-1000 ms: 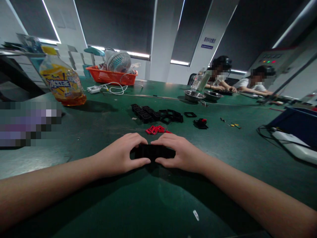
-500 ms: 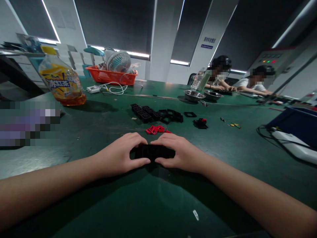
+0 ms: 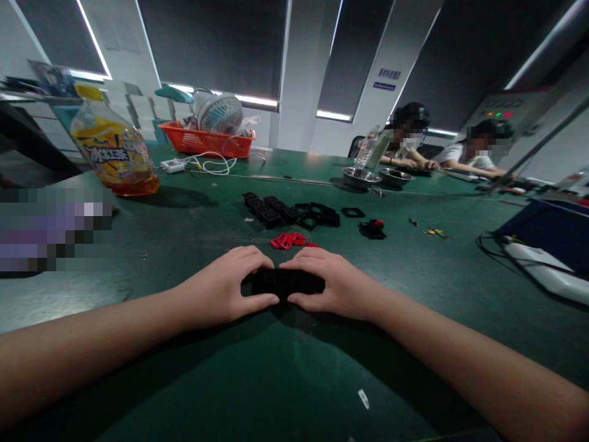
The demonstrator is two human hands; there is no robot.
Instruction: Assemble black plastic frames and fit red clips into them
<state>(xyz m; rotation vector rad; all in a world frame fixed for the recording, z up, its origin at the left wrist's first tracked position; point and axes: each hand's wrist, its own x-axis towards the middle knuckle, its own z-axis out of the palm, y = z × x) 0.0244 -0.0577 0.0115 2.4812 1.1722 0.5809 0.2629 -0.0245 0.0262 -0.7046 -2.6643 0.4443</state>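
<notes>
A dark rectangular block [image 3: 288, 282] lies between my two hands at the middle of the green table [image 3: 285, 380]. My left hand [image 3: 234, 285] grips its left end, fingers behind and thumb in front. At the right end, my right hand [image 3: 329, 282] holds it the same way. Just beyond my fingertips is a small pile of red frames [image 3: 288, 240]. Behind them sit several black blocks [image 3: 267, 210] and black square frames [image 3: 317, 215]. A black part with a red piece [image 3: 373, 229] stands to the right.
An orange basket [image 3: 207, 141] with a fan, a tea bottle [image 3: 115, 147] and a pixelated object [image 3: 50, 230] are on the left. Two metal bowls [image 3: 361, 178] stand at the back; two people [image 3: 473, 159] sit beyond. A blue bin [image 3: 547, 236] is at right.
</notes>
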